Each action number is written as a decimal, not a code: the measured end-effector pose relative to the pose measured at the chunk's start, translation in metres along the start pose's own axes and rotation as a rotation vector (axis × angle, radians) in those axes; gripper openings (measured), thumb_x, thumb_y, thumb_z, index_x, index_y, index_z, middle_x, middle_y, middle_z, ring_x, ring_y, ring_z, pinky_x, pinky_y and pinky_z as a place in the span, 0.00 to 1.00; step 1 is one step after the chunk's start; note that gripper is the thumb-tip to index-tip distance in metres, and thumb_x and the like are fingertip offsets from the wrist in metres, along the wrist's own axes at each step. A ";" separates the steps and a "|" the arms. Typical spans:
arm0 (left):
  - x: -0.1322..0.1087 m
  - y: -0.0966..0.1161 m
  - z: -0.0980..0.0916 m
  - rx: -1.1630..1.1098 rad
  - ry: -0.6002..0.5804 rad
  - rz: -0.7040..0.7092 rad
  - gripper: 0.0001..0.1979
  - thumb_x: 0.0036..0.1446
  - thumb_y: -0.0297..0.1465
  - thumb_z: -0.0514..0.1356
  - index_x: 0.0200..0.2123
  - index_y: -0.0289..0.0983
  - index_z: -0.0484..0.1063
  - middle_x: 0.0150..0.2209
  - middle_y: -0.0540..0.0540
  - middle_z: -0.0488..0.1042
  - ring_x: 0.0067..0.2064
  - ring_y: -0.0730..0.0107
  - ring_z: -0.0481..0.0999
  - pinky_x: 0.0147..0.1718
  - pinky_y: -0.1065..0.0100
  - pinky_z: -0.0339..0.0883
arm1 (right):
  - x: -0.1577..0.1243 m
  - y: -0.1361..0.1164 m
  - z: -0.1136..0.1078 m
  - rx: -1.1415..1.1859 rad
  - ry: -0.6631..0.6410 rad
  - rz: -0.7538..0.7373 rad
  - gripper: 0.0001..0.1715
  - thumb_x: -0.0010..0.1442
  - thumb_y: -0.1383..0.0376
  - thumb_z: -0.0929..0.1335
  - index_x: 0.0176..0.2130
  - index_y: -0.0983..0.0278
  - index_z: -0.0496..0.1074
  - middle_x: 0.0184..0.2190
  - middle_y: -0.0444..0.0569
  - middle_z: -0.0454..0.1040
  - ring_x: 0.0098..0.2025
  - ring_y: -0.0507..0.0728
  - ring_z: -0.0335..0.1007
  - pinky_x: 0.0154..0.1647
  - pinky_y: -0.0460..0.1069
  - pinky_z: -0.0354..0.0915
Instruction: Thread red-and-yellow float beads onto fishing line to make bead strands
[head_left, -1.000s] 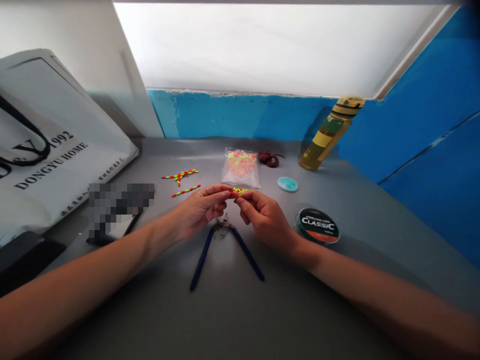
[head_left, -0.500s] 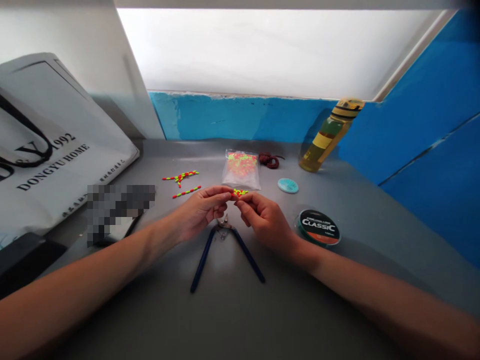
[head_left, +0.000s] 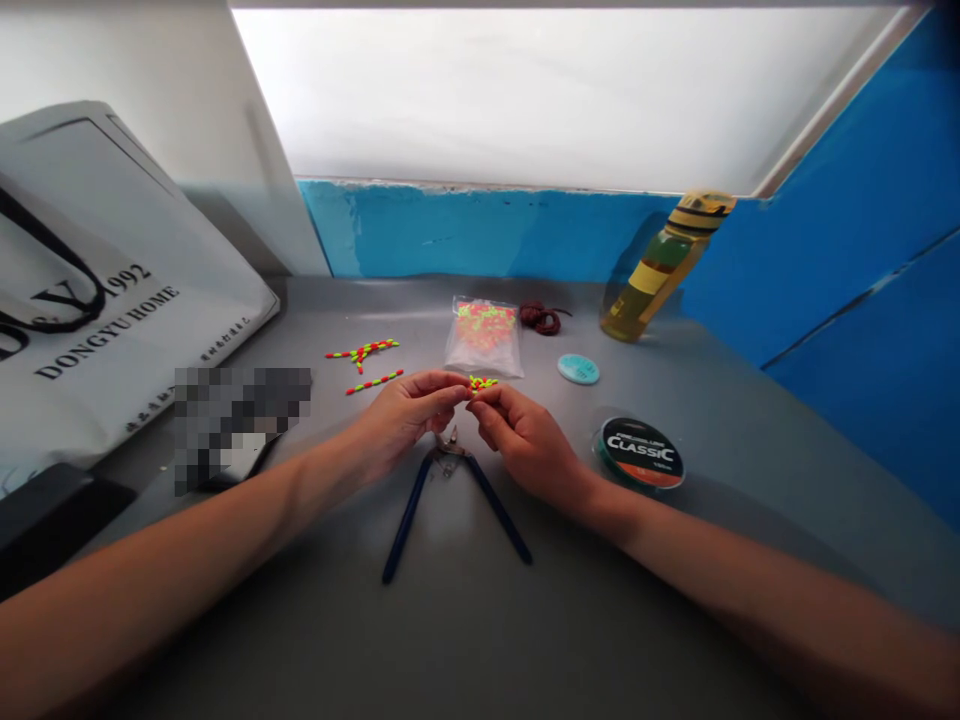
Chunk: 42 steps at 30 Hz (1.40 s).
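Observation:
My left hand [head_left: 409,412] is closed in a pinch, its fingertips meeting those of my right hand [head_left: 525,428], also pinching. A speck of red shows between them, seemingly a small bead; the fingers hide most of it. Just behind the fingertips lies a small pile of red and yellow-green beads [head_left: 484,383]. Below the hands, pliers [head_left: 409,520] with blue handles lie spread on the grey table [head_left: 457,640]. To the left are a short row of beads [head_left: 375,382] and a cluster of bead rows [head_left: 364,352]. A clear bag of beads [head_left: 484,338] lies beyond the hands.
A line spool [head_left: 641,453] sits right of my right hand, with a light-blue disc [head_left: 578,369] behind it. Dark red cord [head_left: 541,318] and a yellow bottle [head_left: 652,275] stand farther back. At left are a pixelated object [head_left: 244,425] and a large white bag [head_left: 112,290].
Both hands keep nearly the same pinching pose, with the right fingertips shifted slightly left. Less red shows between the fingertips. The view has tilted a little.

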<state>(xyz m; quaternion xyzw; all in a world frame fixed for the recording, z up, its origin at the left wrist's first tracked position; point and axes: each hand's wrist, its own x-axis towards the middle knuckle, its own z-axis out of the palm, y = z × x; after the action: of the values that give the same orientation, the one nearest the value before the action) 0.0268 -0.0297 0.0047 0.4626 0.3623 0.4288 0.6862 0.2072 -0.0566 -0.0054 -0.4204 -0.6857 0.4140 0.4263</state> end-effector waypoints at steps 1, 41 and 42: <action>0.000 0.000 0.000 0.000 0.001 0.000 0.07 0.52 0.33 0.71 0.35 0.38 0.81 0.29 0.49 0.74 0.27 0.78 0.66 0.27 0.72 0.59 | 0.000 0.001 0.000 0.007 0.000 0.001 0.14 0.69 0.56 0.63 0.39 0.64 0.70 0.22 0.39 0.62 0.24 0.50 0.55 0.27 0.48 0.55; 0.001 -0.004 -0.025 0.783 -0.234 0.202 0.08 0.59 0.34 0.62 0.38 0.35 0.75 0.35 0.47 0.78 0.36 0.71 0.75 0.36 0.69 0.67 | 0.004 0.014 -0.004 -0.402 -0.271 -0.011 0.13 0.66 0.60 0.66 0.36 0.65 0.76 0.26 0.44 0.74 0.28 0.51 0.65 0.30 0.46 0.56; 0.001 -0.004 -0.025 0.797 -0.224 0.206 0.08 0.59 0.35 0.62 0.38 0.35 0.75 0.34 0.47 0.78 0.36 0.71 0.75 0.36 0.69 0.67 | 0.004 0.014 -0.005 -0.432 -0.272 -0.019 0.12 0.67 0.61 0.66 0.37 0.65 0.77 0.27 0.44 0.75 0.29 0.51 0.66 0.30 0.46 0.56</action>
<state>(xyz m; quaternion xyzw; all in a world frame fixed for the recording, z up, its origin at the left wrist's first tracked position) 0.0061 -0.0216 -0.0064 0.7691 0.3748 0.2689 0.4424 0.2137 -0.0479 -0.0164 -0.4357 -0.8131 0.3067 0.2346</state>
